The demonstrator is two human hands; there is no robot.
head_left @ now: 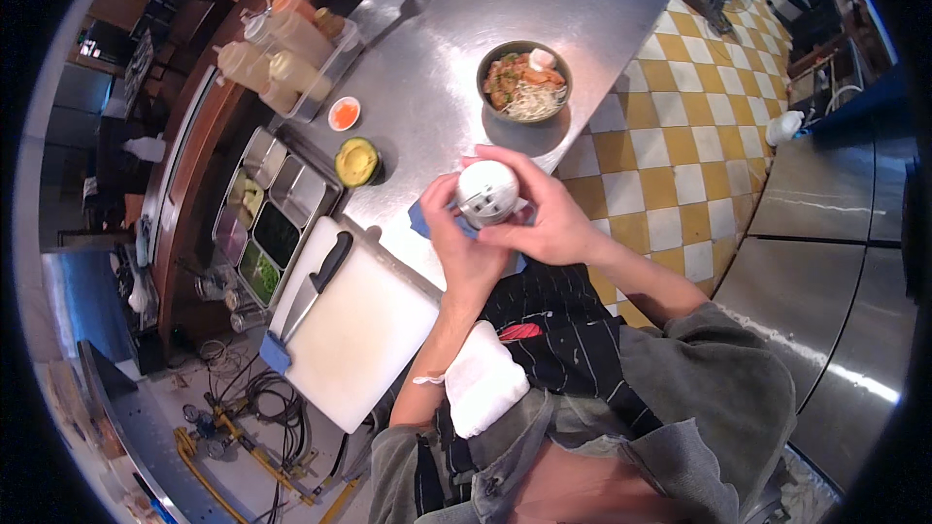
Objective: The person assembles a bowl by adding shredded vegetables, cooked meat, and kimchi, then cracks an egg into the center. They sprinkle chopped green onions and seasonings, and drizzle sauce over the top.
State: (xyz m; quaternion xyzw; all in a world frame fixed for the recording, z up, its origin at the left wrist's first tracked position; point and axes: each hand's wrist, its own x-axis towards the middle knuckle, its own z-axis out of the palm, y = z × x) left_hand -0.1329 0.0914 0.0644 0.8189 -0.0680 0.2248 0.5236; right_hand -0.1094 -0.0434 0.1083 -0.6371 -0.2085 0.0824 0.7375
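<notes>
1. Hands meet over the near edge of the steel counter [582, 0], and both are closed around one white round shaker [488, 190].
2. Left hand [458, 243] holds the shaker from the left and from below; its fingers [436, 196] curl up along the left side, touching it.
3. Right hand [546, 218] covers the shaker from the right; its fingers [505, 157] bend over the top and the far side, so the shaker is enclosed between both palms.
4. The flat end of the shaker, with small slots, faces up toward the camera, and it is tilted a little.
5. Under the fingers a blue cloth [419, 220] lies on the counter, partly hidden by the left hand.
6. Beyond the right fingers stands a dark bowl [524, 81] with noodles and toppings, near the counter edge; open steel lies between it and the hands.
7. To the left of the left fingers an avocado half [356, 161] lies, and further a small dish with orange sauce [344, 114].
8. Below and left of the left hand the white cutting board [364, 340] lies, with a black-handled knife [316, 286] on it, well apart from the fingers.
9. To the right of the right hand the counter ends, and the yellow and white checkered floor [680, 165] gives free room.
</notes>
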